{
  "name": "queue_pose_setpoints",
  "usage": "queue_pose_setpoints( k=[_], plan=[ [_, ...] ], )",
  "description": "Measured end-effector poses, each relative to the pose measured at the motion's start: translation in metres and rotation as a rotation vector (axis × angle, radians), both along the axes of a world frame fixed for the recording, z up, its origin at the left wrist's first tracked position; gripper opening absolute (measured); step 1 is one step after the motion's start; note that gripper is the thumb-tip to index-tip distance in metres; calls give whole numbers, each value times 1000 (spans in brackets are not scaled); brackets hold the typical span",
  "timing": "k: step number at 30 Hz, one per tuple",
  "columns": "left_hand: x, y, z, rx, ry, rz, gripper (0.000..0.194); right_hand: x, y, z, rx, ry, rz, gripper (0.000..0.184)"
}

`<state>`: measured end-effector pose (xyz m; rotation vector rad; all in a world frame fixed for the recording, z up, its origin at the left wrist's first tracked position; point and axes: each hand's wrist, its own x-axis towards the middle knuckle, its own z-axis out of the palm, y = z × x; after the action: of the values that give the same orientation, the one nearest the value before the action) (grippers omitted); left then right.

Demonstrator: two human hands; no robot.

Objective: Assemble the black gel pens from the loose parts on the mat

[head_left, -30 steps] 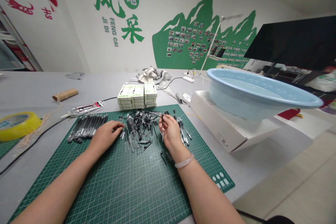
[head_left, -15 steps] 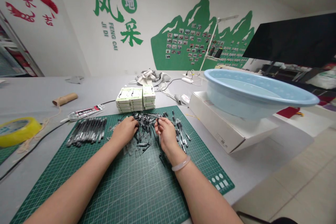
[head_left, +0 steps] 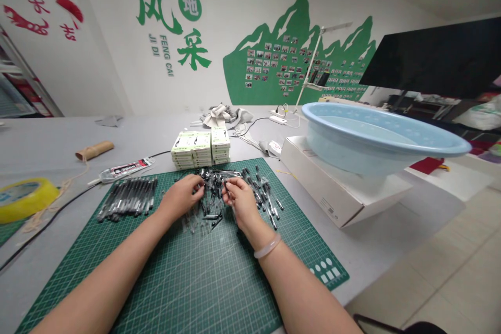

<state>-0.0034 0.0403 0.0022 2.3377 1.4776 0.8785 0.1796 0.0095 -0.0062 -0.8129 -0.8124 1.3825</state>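
Grey table (head_left: 133,138) with green cutting mat (head_left: 188,276): pen parts partly hidden by hands

The loose pen parts (head_left: 213,193) lie in a heap on the mat, many too blurred to separate. The left hand (head_left: 182,195) curls its fingers at the heap's edge; whether they grip something, I cannot tell. The right hand (head_left: 242,203) pinches a small dark piece (head_left: 226,183), mostly covered by its fingertips. The left picture edge cuts the yellow tape roll (head_left: 41,194).

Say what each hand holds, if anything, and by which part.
Right hand: a small dark plastic pen part, gripped place unclear. Left hand: cannot be told.
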Motion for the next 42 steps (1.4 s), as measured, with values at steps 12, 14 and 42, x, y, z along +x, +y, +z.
queue_pose_setpoints(
  k=[12,14,42],
  plan=[
    [-1,-24,21,-469,-888,-25,32,-12,-12,1,139,-294,115,13],
    [0,-24,20,-474,-894,-47,32,-12,-12,1,156,-326,108,13],
    [-12,-48,5,-579,-995,-108,18,-23,-29,4,55,-334,322,31]
  ],
)
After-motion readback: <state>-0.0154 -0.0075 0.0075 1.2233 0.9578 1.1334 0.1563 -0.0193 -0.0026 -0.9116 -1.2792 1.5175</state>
